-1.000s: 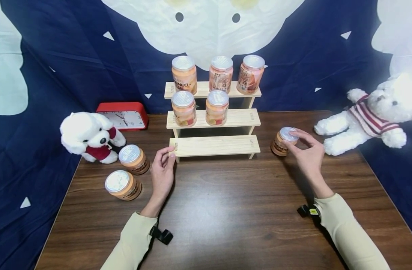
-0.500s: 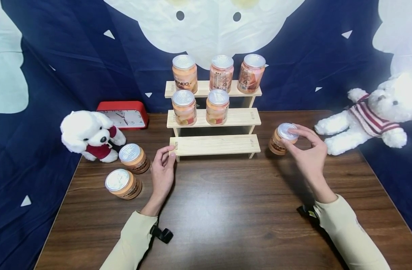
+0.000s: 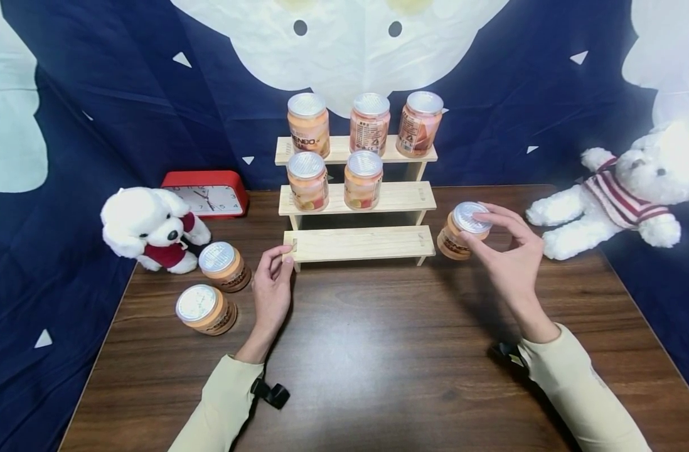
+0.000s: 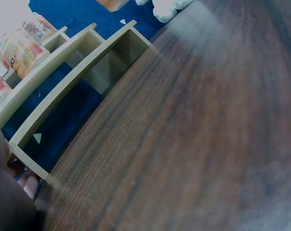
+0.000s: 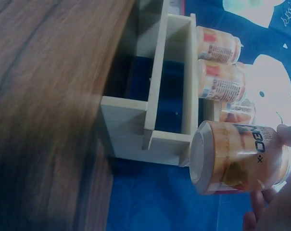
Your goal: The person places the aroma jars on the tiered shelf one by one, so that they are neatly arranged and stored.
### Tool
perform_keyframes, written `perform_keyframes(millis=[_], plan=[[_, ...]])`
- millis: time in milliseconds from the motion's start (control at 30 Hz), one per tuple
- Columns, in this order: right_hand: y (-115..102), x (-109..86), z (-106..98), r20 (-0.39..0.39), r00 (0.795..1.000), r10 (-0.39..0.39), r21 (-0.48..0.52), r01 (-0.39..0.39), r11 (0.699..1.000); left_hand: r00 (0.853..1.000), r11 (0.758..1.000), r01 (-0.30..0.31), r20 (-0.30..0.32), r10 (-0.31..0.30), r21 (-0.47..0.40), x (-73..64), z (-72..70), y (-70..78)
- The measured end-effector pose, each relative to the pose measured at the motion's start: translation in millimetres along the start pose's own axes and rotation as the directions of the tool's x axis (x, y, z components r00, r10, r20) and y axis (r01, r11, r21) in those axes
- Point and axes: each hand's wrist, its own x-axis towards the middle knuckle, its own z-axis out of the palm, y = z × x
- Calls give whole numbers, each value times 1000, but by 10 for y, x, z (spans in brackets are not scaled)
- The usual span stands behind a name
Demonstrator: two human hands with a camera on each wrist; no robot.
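Note:
In the head view my right hand [image 3: 512, 254] pinches an orange-labelled can [image 3: 454, 242] by its silver lid end, just right of a three-step wooden display stand [image 3: 358, 243]. The right wrist view shows this can [image 5: 246, 159] raised off the table, its base toward the stand. My left hand [image 3: 272, 292] grips the left end of the stand's lowest step, thumb in front. Similar cans stand on the upper steps: three on the top, among them a peach-coloured can [image 3: 369, 125], and two on the middle, one being a can [image 3: 307, 185] at the left.
Two more cans, a nearer can [image 3: 206, 311] and a farther can [image 3: 226, 267], stand left of my left hand. Behind them are a white plush dog [image 3: 144, 226] and a red clock [image 3: 209, 194]. A plush bear [image 3: 615, 188] lies at the right. A blue curtain [image 3: 124, 81] backs the table.
My right hand has lifted the can off the table and carried it left toward the stand. The left hand has stayed at the end of the lowest step.

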Motion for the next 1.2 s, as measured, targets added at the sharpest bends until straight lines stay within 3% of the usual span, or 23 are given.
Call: perform_keyframes(millis=[533,1200], plan=[[-140,100,242,-7,1000,-22,128,23,991,1000,1000,-5,4,5,-14,5,1,-6],[-235,340,604,-20,998,64,200,-58,978,1000,1000,-6,6,6,-13,4,0,-14]])
